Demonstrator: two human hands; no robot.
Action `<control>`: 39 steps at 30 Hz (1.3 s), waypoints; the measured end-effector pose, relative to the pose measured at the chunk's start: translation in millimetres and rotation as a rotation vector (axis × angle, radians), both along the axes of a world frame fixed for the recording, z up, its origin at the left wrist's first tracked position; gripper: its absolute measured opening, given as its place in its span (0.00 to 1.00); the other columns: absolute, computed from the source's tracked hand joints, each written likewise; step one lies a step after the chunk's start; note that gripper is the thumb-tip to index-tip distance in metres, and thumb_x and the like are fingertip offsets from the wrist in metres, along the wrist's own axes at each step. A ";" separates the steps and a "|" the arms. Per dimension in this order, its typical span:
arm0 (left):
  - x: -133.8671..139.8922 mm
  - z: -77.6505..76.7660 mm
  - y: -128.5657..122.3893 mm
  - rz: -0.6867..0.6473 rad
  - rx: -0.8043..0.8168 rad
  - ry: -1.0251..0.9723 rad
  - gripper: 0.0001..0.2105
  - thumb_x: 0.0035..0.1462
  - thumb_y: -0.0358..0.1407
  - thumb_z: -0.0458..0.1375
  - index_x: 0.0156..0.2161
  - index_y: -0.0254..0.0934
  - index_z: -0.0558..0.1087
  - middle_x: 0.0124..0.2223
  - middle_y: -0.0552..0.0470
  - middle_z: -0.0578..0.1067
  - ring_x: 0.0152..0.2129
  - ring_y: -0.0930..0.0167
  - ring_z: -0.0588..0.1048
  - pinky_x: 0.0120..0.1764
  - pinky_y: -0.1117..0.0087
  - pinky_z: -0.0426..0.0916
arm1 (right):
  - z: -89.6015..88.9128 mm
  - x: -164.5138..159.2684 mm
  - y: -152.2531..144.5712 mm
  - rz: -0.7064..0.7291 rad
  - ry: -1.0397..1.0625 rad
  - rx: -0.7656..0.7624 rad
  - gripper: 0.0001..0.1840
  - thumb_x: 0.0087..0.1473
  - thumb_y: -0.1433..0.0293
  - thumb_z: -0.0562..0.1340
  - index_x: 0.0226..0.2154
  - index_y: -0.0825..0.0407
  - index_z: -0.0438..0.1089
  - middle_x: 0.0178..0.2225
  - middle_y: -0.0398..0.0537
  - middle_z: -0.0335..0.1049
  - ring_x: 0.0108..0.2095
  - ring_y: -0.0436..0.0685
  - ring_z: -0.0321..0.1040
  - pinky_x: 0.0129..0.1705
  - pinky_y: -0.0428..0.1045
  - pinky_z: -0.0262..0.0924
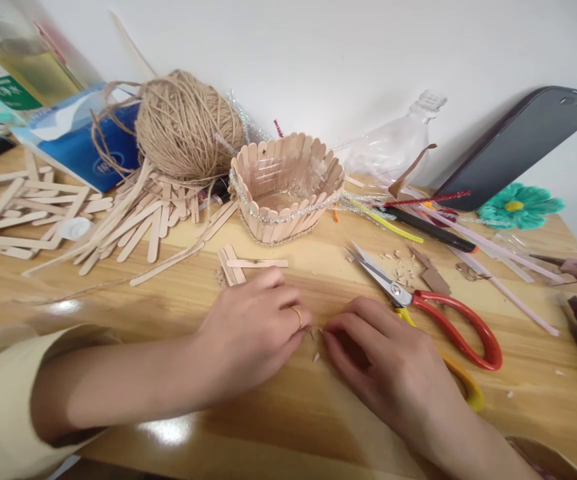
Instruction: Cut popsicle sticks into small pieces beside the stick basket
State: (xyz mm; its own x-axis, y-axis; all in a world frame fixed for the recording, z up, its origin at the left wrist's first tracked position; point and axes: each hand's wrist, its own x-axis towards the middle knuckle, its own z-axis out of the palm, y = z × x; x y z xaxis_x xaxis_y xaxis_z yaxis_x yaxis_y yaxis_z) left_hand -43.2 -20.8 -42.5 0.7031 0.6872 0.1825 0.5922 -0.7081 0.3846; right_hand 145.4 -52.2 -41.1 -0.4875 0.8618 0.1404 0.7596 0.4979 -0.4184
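Tiny wood scraps [316, 357] lie between the two hands on the tabletop [268, 430]. The left hand [258, 327] curls its fingers under, and the right hand [385, 363] draws thumb and fingertips together; I cannot tell whether either grip pinches anything. Scissors [395, 291] lie just beside the right hand; a stick basket [288, 187] stands ahead. The surface runs between the forearms, its near edge showing lower left. Lettering on the oil-coloured bottle [33, 63] and blue packet [111, 150] is illegible.

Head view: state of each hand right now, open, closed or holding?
Left hand: curled beside small scraps; whether it holds anything cannot be told.
Right hand: also curled by those scraps; any hold cannot be told.
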 end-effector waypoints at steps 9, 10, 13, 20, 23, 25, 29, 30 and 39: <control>-1.7 -0.6 -1.1 0.016 0.020 -0.022 0.09 0.57 0.31 0.53 0.31 0.38 0.76 0.27 0.52 0.74 0.29 0.67 0.66 0.30 0.68 0.64 | -0.5 9.7 0.3 0.064 0.077 0.007 0.08 0.57 0.75 0.55 0.33 0.53 0.69 0.29 0.48 0.65 0.28 0.53 0.63 0.28 0.47 0.58; -1.2 -0.5 -0.6 0.013 0.020 -0.023 0.09 0.57 0.31 0.53 0.31 0.38 0.76 0.27 0.52 0.74 0.29 0.68 0.66 0.30 0.68 0.64 | -1.3 10.5 0.4 0.072 0.085 0.006 0.08 0.57 0.75 0.55 0.34 0.52 0.70 0.29 0.48 0.65 0.28 0.53 0.63 0.28 0.47 0.58; 1.3 -0.4 0.2 -0.004 0.023 -0.020 0.09 0.56 0.32 0.53 0.31 0.38 0.76 0.27 0.52 0.74 0.28 0.68 0.66 0.29 0.68 0.63 | -3.7 11.6 1.5 0.070 0.102 -0.017 0.08 0.57 0.75 0.55 0.34 0.52 0.70 0.28 0.47 0.65 0.28 0.53 0.62 0.28 0.47 0.58; 6.3 -1.9 -2.9 0.009 0.036 -0.009 0.09 0.56 0.32 0.54 0.29 0.37 0.76 0.26 0.53 0.74 0.28 0.67 0.67 0.27 0.68 0.62 | -8.1 9.2 1.4 0.074 0.137 -0.062 0.08 0.57 0.74 0.56 0.33 0.53 0.71 0.28 0.47 0.65 0.29 0.54 0.63 0.28 0.48 0.59; 6.3 -2.3 -3.6 0.008 0.031 0.001 0.10 0.56 0.32 0.54 0.28 0.36 0.76 0.26 0.53 0.74 0.28 0.67 0.67 0.27 0.68 0.62 | -9.8 7.3 -0.3 0.062 0.146 -0.085 0.08 0.57 0.74 0.56 0.33 0.52 0.71 0.28 0.47 0.66 0.29 0.54 0.64 0.28 0.47 0.60; 5.8 -2.7 -3.5 0.003 0.031 0.008 0.10 0.56 0.32 0.53 0.28 0.36 0.75 0.26 0.53 0.74 0.28 0.68 0.66 0.28 0.68 0.62 | -10.7 6.5 -1.1 0.044 0.152 -0.094 0.08 0.57 0.73 0.56 0.32 0.52 0.71 0.28 0.47 0.66 0.29 0.53 0.64 0.29 0.47 0.60; 4.4 -3.9 -3.3 0.010 0.024 0.005 0.10 0.57 0.33 0.53 0.28 0.37 0.75 0.26 0.52 0.74 0.29 0.68 0.66 0.29 0.68 0.63 | -11.2 6.6 -1.5 0.004 0.164 -0.102 0.08 0.56 0.73 0.56 0.31 0.52 0.71 0.28 0.47 0.66 0.28 0.53 0.65 0.29 0.46 0.60; 4.2 -4.1 -3.3 0.012 0.021 0.000 0.10 0.57 0.33 0.53 0.28 0.37 0.75 0.26 0.52 0.73 0.29 0.68 0.66 0.29 0.68 0.63 | -11.1 6.7 -1.5 -0.001 0.168 -0.103 0.08 0.56 0.73 0.57 0.30 0.52 0.71 0.28 0.47 0.66 0.28 0.53 0.65 0.28 0.46 0.60; 5.5 -3.0 -2.1 0.014 0.019 -0.003 0.11 0.57 0.33 0.53 0.27 0.37 0.76 0.25 0.52 0.73 0.28 0.69 0.67 0.30 0.69 0.63 | -11.6 5.3 -0.8 0.002 0.170 -0.104 0.07 0.55 0.73 0.57 0.30 0.52 0.71 0.27 0.47 0.66 0.28 0.53 0.65 0.27 0.46 0.60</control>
State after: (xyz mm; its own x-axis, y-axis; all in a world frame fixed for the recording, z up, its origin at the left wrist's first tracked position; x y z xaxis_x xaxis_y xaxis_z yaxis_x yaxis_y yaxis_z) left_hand -37.7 -22.8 -45.5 0.6925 0.6937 0.1980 0.6012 -0.7067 0.3731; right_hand 150.7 -53.0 -52.6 -0.4657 0.8751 0.1315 0.6726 0.4466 -0.5900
